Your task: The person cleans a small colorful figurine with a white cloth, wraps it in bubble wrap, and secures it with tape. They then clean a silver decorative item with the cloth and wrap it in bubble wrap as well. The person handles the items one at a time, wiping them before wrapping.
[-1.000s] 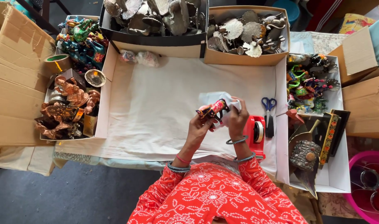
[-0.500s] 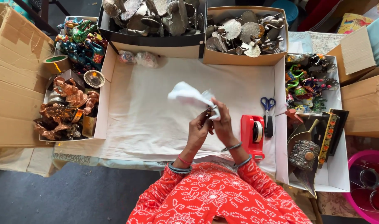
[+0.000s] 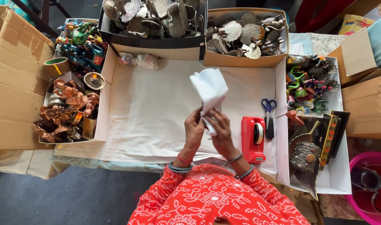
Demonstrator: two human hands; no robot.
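We see a worktop (image 3: 157,108) spread with white sheets, and we place everything from the red tape dispenser (image 3: 253,139) at its right side. Far left of the dispenser lies a flattened brown carton (image 3: 15,83). Up and left of it, a dark box (image 3: 153,23) holds silvery metal leaf-shaped pieces; straight above it, a tan box (image 3: 244,35) holds more of the same. Well left of it, a white tray (image 3: 101,104) carries copper-coloured figures, painted green and blue figures and a roll of tape. Right of it, another white tray (image 3: 336,175) holds small bright painted figures, a dark ornate piece and a long patterned strip. Blue-handled scissors (image 3: 268,112) lie just beside its upper right.

Just left of the dispenser, our left hand (image 3: 193,128) and right hand (image 3: 220,129) are both closed on a white paper bundle (image 3: 210,89), its loose end rising above the fingers. What the paper wraps is hidden. A pink tub (image 3: 371,185), lower right of the dispenser, is cut off by the frame edge.
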